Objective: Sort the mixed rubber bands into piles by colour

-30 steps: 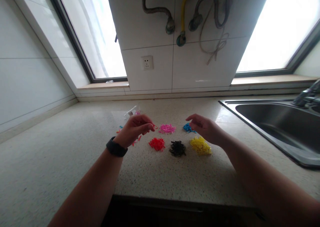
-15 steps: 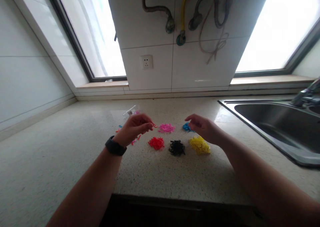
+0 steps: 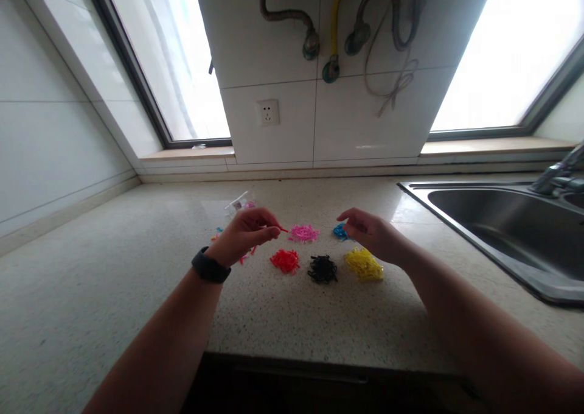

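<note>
Thumb and forefinger of the left grip [image 3: 241, 236] clamp a small red plastic piece [image 3: 283, 229], just short of a pink plastic heap [image 3: 303, 233]. The right grip [image 3: 371, 236] curls beside a blue plastic heap [image 3: 339, 232], and its hold is unclear.

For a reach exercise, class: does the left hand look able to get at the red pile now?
Probably yes: the left hand, pinching a small red piece, hovers just beside the red pile, only bare counter between.

White tiled wall [image 3: 274, 49], two bright windows [image 3: 182, 61] — speckled countertop [image 3: 91, 292], steel sink [image 3: 502, 225].
</note>
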Demonstrator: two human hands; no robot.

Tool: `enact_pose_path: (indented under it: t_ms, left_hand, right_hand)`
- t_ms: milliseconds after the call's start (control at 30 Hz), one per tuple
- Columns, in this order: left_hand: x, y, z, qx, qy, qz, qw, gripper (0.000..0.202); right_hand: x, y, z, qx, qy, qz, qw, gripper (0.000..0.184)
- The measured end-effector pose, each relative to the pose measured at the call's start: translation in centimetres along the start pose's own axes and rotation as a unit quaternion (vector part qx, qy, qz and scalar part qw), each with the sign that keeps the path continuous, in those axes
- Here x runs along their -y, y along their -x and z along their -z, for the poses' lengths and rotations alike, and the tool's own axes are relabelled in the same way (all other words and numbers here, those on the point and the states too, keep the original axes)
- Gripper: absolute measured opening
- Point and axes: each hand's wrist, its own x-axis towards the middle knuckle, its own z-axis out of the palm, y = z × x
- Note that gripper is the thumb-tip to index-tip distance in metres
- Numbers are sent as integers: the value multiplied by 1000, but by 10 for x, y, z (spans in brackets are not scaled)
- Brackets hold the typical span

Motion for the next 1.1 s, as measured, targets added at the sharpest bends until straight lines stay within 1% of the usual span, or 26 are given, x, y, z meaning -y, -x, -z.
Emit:
enact_pose_path:
  t_ms: [200,300,400,500,633,933,1000,1100]
  left_hand:
    - [-7,0,-3,24,-71,11,997,20]
    - [-7,-1,-4,53,-145,23,988,21]
    - [-3,-2,-4,88,-245,33,965,24]
    - [2,-4,-3,123,-334,30,934,26]
    - [9,-5,1,152,-421,30,894,30]
    - [19,-5,9,163,-503,50,847,31]
    - [20,-5,11,164,-505,46,846,31]
    - [19,-6,14,153,-492,34,856,33]
  right_hand:
    - [1,1,0,8,0,3,1000,27]
    - [0,1,0,12,1,3,1000,27]
    - [-2,0,0,14,8,4,1000,27]
    - [-3,0,0,12,25,5,1000,26]
    - [-1,1,1,19,42,7,999,25]
    - [1,1,1,22,58,11,998,26]
    - [3,1,1,22,63,14,998,26]
    - [5,2,2,25,70,12,997,27]
